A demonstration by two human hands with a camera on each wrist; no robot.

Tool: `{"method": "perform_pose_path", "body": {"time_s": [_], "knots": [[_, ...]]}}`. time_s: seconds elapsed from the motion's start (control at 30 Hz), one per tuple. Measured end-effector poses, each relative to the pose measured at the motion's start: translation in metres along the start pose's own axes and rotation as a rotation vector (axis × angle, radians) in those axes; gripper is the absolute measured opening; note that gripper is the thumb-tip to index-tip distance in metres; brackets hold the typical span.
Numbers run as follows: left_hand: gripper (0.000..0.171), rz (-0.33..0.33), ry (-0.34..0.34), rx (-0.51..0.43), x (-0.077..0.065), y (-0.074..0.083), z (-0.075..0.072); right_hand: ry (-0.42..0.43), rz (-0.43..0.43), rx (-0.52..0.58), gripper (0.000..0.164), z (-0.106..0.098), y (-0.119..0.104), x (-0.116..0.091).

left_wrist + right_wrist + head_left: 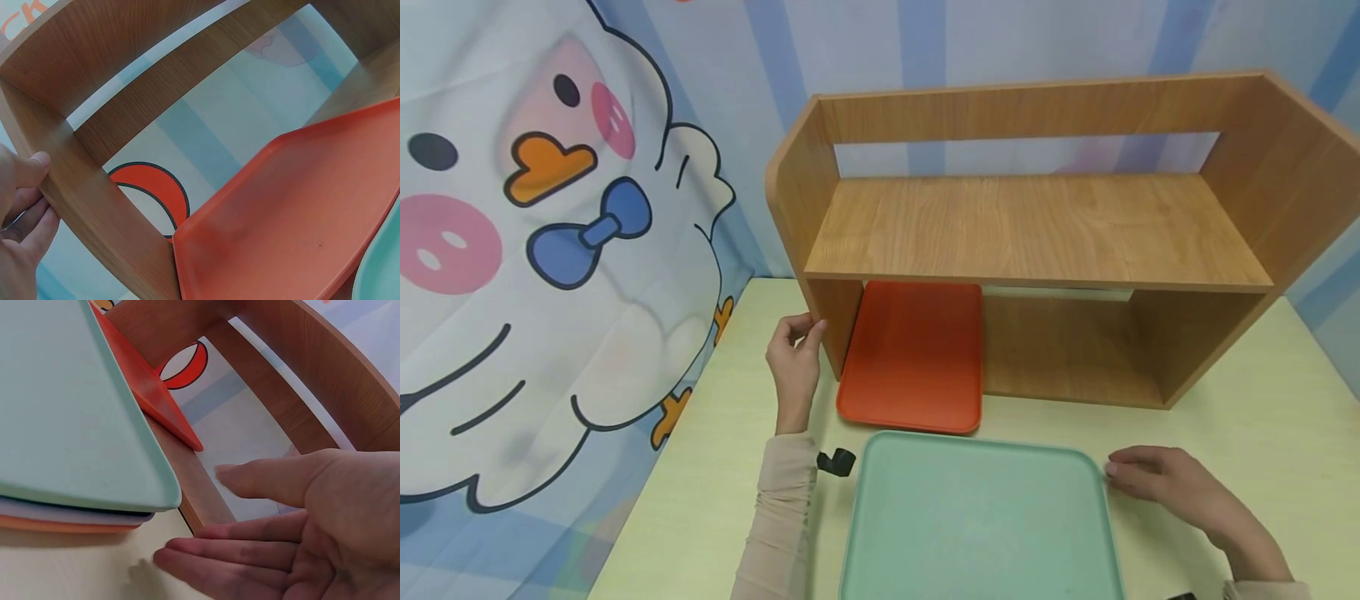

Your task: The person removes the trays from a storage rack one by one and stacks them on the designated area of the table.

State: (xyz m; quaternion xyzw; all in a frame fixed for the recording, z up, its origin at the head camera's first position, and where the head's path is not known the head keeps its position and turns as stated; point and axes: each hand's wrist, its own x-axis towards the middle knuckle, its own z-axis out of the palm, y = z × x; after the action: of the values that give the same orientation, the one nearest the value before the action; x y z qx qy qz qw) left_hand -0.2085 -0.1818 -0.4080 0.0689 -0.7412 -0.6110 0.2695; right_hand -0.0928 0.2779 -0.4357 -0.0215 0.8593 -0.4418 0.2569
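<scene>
My left hand (793, 358) is at the front edge of the left side panel of a wooden desk shelf (1037, 225). Its thumb lies on the panel's edge and the fingers are bent against the outer side, as the left wrist view shows. Inside the lower left of the shelf lies a red-orange tray (917, 358), its near end sticking out past the front. A mint-green tray (985, 517) tops a stack in front of the shelf. Close beside its right corner, my right hand (1172, 483) holds nothing; in the right wrist view its fingers are extended, slightly apart from the tray.
Beneath the mint tray, the right wrist view shows a lavender tray (75, 512) and an orange tray (69, 525). Everything stands on a pale yellow table (700, 467). A cloth with a cartoon duck (572, 250) hangs at the left, continuing behind the shelf.
</scene>
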Motion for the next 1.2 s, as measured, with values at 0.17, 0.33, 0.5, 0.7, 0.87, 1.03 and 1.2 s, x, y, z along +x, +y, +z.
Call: {"method": "perform_pose_path", "body": {"time_s": [0.17,0.33,0.5,0.7,0.87,1.03,1.2], "knots": [[0.025,0.014,0.005,-0.011,0.003,-0.009,0.0,0.073,-0.03,-0.022,0.059,-0.001,-0.004,0.003],[0.023,0.007,0.012,-0.001,0.002,-0.01,0.0,0.108,-0.057,0.06,0.059,-0.001,-0.009,0.009],[0.019,0.018,0.019,0.013,0.001,-0.01,0.001,0.114,-0.058,0.113,0.061,-0.001,-0.015,0.017],[0.02,0.027,0.021,0.019,0.003,-0.01,0.001,0.111,-0.118,0.173,0.06,0.002,-0.02,0.026],[0.02,0.027,0.022,0.02,0.003,-0.009,0.001,0.107,-0.162,0.224,0.058,0.006,-0.023,0.033],[0.021,0.022,0.024,0.021,0.003,-0.009,0.0,0.082,-0.2,0.279,0.06,0.01,-0.027,0.04],[0.02,0.027,0.022,0.019,0.003,-0.009,0.001,0.052,-0.213,0.34,0.06,0.014,-0.03,0.048]]}}
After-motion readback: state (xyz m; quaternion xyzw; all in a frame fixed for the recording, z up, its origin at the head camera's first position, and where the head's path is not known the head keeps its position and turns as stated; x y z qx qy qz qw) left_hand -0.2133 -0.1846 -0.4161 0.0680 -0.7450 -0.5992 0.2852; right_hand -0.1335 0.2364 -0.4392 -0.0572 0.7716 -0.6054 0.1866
